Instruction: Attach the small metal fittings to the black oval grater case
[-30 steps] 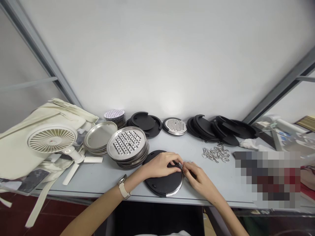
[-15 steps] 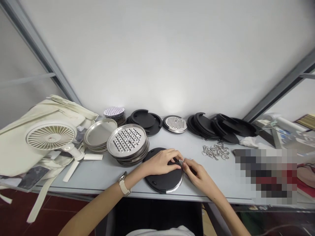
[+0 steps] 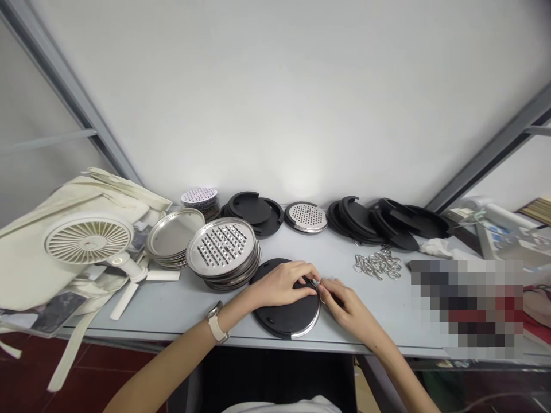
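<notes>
The black disc (image 3: 286,318) is lying flat on the table (image 3: 185,312), near its front edge, directly before the person. A bright metal rim is showing along its lower right side. The left hand (image 3: 284,282) is resting over the disc, palm down, its thumb and fingers curving toward the disc's right edge; whether it is gripping anything there, I cannot tell. The right hand (image 3: 348,308) is coming in from the right and pinching a small metal piece (image 3: 315,282) at that same edge, close to the left fingertips. The piece's full shape is staying hidden between the fingers. A watch (image 3: 218,325) is circling the left wrist.

Just left of the disc, a stack of graters (image 3: 221,248) is standing, slotted face up, and plain plates (image 3: 174,232) are sitting beside it, farther left. Along the wall (image 3: 297,109), black trays (image 3: 249,207) are overlapping one another, a perforated plate (image 3: 307,217) is lying in a dark holder, and more black holders (image 3: 360,219) are leaning in a row to its right. In front of these, a heap of metal hooks (image 3: 379,265) is lying loose. At the far left, a white fan (image 3: 89,240) is partly covering a pale bag (image 3: 26,252).
</notes>
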{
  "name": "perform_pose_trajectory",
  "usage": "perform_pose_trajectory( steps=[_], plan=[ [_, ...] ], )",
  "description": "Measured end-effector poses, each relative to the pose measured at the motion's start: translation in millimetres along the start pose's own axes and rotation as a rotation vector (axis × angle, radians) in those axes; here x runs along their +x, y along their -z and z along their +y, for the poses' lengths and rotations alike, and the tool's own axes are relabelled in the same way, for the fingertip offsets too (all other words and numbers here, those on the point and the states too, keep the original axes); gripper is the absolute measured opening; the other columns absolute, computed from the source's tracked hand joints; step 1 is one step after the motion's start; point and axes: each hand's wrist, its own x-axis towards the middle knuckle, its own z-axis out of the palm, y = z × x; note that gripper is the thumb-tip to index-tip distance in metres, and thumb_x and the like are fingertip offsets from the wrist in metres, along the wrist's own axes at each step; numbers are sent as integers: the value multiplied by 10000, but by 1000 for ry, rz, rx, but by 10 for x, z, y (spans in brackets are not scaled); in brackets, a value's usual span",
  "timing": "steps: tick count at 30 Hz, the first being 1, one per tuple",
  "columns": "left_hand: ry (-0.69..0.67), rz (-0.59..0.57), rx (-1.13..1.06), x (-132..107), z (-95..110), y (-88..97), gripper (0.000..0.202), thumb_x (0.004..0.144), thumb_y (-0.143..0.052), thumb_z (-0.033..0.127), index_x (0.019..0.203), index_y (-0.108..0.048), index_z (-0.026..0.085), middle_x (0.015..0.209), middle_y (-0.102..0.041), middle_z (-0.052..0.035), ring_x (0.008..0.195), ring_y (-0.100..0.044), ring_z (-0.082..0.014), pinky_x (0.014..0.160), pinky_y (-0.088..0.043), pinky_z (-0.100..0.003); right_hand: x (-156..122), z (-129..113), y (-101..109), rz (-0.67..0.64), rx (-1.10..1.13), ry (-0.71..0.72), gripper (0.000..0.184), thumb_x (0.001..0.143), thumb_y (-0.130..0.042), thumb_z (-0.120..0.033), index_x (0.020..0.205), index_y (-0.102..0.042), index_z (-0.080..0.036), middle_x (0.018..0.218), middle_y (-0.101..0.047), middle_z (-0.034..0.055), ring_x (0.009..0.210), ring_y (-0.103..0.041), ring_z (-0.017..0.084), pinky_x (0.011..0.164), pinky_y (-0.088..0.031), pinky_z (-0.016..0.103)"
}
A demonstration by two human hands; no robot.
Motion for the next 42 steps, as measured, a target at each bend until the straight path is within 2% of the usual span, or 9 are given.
perform_pose_trajectory(
  steps=[7, 26, 33, 42],
  plan=[
    [-32, -15, 23, 8, 42, 18, 154, 850, -596, 149, 998, -597, 190, 1003, -637, -32, 909, -590, -143, 822, -496, -246, 9, -14, -2, -3, -28, 8, 370, 1004, -341, -324, 664, -435, -213, 625, -499, -15, 653, -469, 174, 693, -397, 319],
    [16, -8, -43, 17, 17, 16, 179, 822, -633, 166, 1000, -617, 180, 1001, -645, -26, 851, -621, -125, 785, -505, -223, -5, 24, -31, 50, -19, -38, 379, 989, -355, -363, 646, -416, -213, 612, -471, -16, 643, -475, 168, 618, -402, 285],
    [46, -9, -51, 19, 20, 12, 182, 819, -636, 172, 1000, -629, 188, 1006, -661, -29, 852, -636, -137, 789, -507, -247, -5, 28, -29, 71, -15, -45, 394, 982, -365, -386, 631, -414, -213, 601, -472, -16, 630, -475, 165, 584, -396, 271],
    [54, -25, -72, 16, 25, 18, 194, 814, -644, 163, 1006, -619, 186, 1003, -667, -23, 861, -638, -135, 796, -510, -240, -16, 43, -34, 66, -27, -54, 398, 981, -358, -387, 622, -381, -215, 587, -422, -32, 610, -447, 154, 597, -385, 268]
  ],
)
